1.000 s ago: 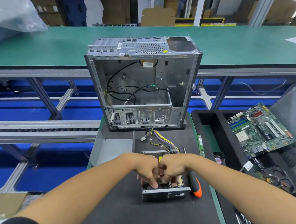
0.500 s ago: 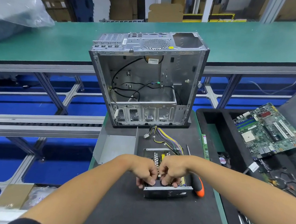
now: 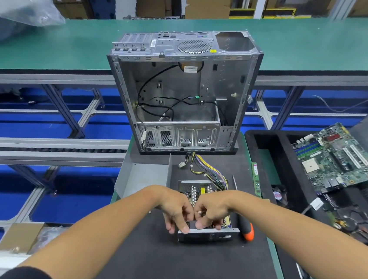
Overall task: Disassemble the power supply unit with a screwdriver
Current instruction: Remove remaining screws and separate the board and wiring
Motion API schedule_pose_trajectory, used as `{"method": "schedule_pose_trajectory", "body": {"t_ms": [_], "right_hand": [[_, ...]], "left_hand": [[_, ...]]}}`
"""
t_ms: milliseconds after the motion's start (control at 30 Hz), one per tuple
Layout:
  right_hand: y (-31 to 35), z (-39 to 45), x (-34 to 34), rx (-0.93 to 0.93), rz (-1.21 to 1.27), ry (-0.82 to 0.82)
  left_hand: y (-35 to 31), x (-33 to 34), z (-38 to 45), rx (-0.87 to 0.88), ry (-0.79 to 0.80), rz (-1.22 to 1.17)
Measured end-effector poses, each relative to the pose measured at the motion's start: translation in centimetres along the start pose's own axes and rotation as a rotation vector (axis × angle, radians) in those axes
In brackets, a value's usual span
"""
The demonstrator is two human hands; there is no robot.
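Observation:
The opened power supply unit (image 3: 209, 234) lies on the black mat, its circuit board and heatsinks exposed, with a bundle of coloured cables (image 3: 209, 170) leading away from it. My left hand (image 3: 177, 209) and my right hand (image 3: 213, 210) are side by side inside its near end, fingers curled on a small dark part at the front wall. The grey metal cover (image 3: 145, 176) of the unit lies to the left. An orange and black screwdriver (image 3: 246, 231) rests on the mat just right of the unit, untouched.
An empty computer case (image 3: 181, 93) stands upright behind the unit. A RAM stick (image 3: 256, 181) lies at the mat's right edge. A black tray (image 3: 272, 153) on the right holds a motherboard (image 3: 335, 157) and other parts. A green conveyor table (image 3: 75, 41) runs across the back.
The view has shifted slightly. My hands stay together in the unit's near end, with the fingers now reaching lower over its front wall.

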State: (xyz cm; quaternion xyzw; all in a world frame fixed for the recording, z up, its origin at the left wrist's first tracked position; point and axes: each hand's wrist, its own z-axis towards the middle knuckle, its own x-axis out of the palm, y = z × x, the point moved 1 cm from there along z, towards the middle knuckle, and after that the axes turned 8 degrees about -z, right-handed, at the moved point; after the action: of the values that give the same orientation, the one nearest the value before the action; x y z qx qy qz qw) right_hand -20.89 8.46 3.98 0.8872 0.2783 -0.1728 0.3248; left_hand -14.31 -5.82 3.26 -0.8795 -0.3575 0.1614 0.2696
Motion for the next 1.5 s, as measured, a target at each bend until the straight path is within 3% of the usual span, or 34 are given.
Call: {"method": "schedule_pose_trajectory", "body": {"t_ms": [267, 433, 600, 733, 1000, 1167, 1267, 1433, 1500], "right_hand": [[0.0, -0.5, 0.6, -0.017, -0.03, -0.088], [0.2, -1.5, 0.3, -0.076, -0.004, -0.169], [1.0, -2.8, -0.4, -0.057, -0.106, -0.137], [1.6, -3.6, -2.1, -0.066, -0.25, -0.28], [4.5, -4.4, -7.2, -0.13, -0.17, -0.587], [8.3, -2.5, -9.2, -0.034, -0.195, -0.721], [10.2, -0.5, -10.0, 0.022, -0.17, -0.715], [12.7, 3.6, -11.0, 0.091, -0.202, -0.643], [13.1, 5.3, -11.3, 0.096, -0.199, -0.588]], "left_hand": [[-0.3, 1.5, -0.2, -0.049, -0.114, -0.017], [-0.7, 2.1, -1.2, 0.019, -0.216, -0.029], [-1.5, 2.7, -2.7, 0.088, -0.349, -0.005], [-2.2, 1.9, -4.1, 0.191, -0.535, 0.003], [-0.2, -0.8, -7.8, 0.444, -0.943, -0.499], [0.9, -3.4, -9.5, 0.466, -1.132, -0.528], [2.2, -4.7, -10.3, 0.449, -1.218, -0.329], [4.9, -7.0, -10.3, 0.206, -1.11, 0.565], [5.8, -7.8, -9.5, 0.114, -1.122, 0.768]]}}
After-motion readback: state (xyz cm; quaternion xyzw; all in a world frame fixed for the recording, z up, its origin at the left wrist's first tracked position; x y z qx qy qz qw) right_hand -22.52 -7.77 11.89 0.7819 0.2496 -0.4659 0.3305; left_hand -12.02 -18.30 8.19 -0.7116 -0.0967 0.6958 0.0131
